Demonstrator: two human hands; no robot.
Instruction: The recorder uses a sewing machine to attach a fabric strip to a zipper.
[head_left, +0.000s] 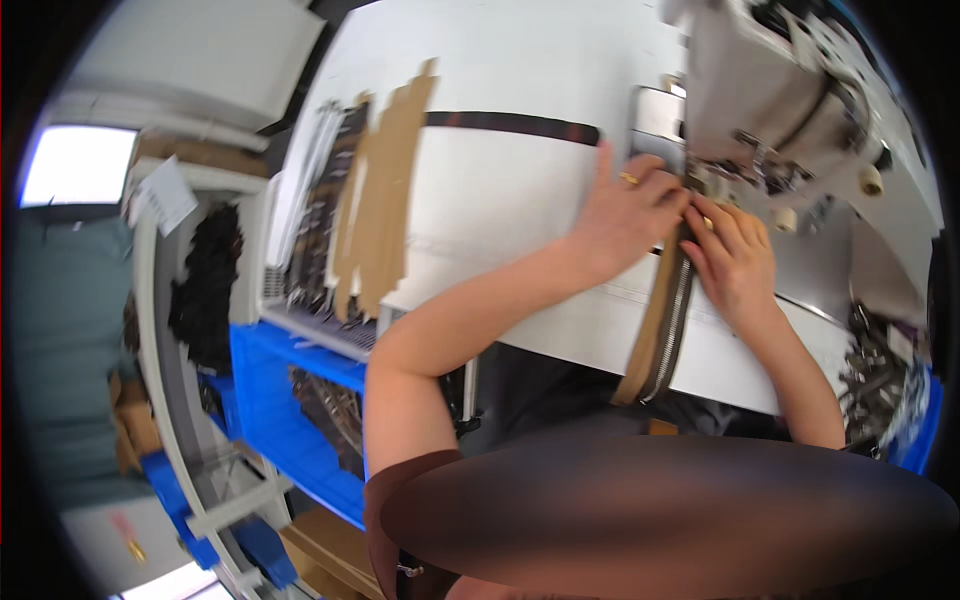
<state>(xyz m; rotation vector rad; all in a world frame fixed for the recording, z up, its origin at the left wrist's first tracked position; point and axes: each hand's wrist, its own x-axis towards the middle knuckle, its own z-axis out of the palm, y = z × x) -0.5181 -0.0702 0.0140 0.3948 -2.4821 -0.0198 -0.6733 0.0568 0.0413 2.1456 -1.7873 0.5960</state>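
A zipper with metal teeth lies along a tan strip, and the two run from the sewing machine down over the table's front edge. Its upper end is between my hands, close to the machine's needle area. My left hand, with a ring on one finger, has its fingertips closed on the strip's left side and the thumb stretched away. From the right, my right hand pinches the zipper's edge with bent fingers. The fingertips nearly meet, and they hide the part of the zipper under them.
Tan strips and dark zipper strips lie on the table's left side. A dark band stretches across the white tabletop. Below stands a blue bin. Dark metallic-looking pieces sit at the right.
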